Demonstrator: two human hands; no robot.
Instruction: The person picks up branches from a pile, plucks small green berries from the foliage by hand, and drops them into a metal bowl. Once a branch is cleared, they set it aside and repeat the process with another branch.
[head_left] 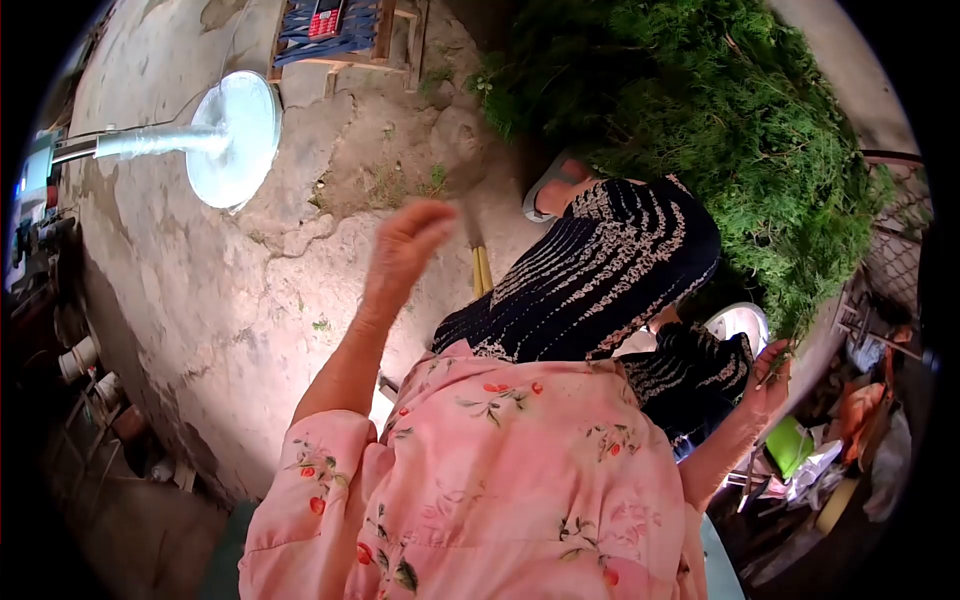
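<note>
Green sprig (pixel 785 350): where is it, & which way does it lie?

"In my right hand (pixel 765 388), far right of the pic, fingers closed round its lower end. Its long axis runs steeply up from my fist, tip twd the big heap of greens (pixel 720 120) & right at the heap's lower edge; can't tell if they touch. My left hand (pixel 405 245) is raised over the concrete ground (pixel 250 300), fingers loosely spread, holding nothing."

"Anything else in shot? Labels, brands?"

"My pink floral blouse (pixel 500 480) fills the foreground. My leg in dark patterned cloth (pixel 600 270) stretches fwd, sandal (pixel 545 190) just beside the heap. A white bowl (pixel 742 322) sits near my right hand, below the greens. A white fan stand (pixel 235 140) w/ round base is top left, well apart from both hands. A wooden frame w/ blue straps (pixel 340 30) is at the top edge. Re lettering: a red bit on that frame is too small to read."
</note>
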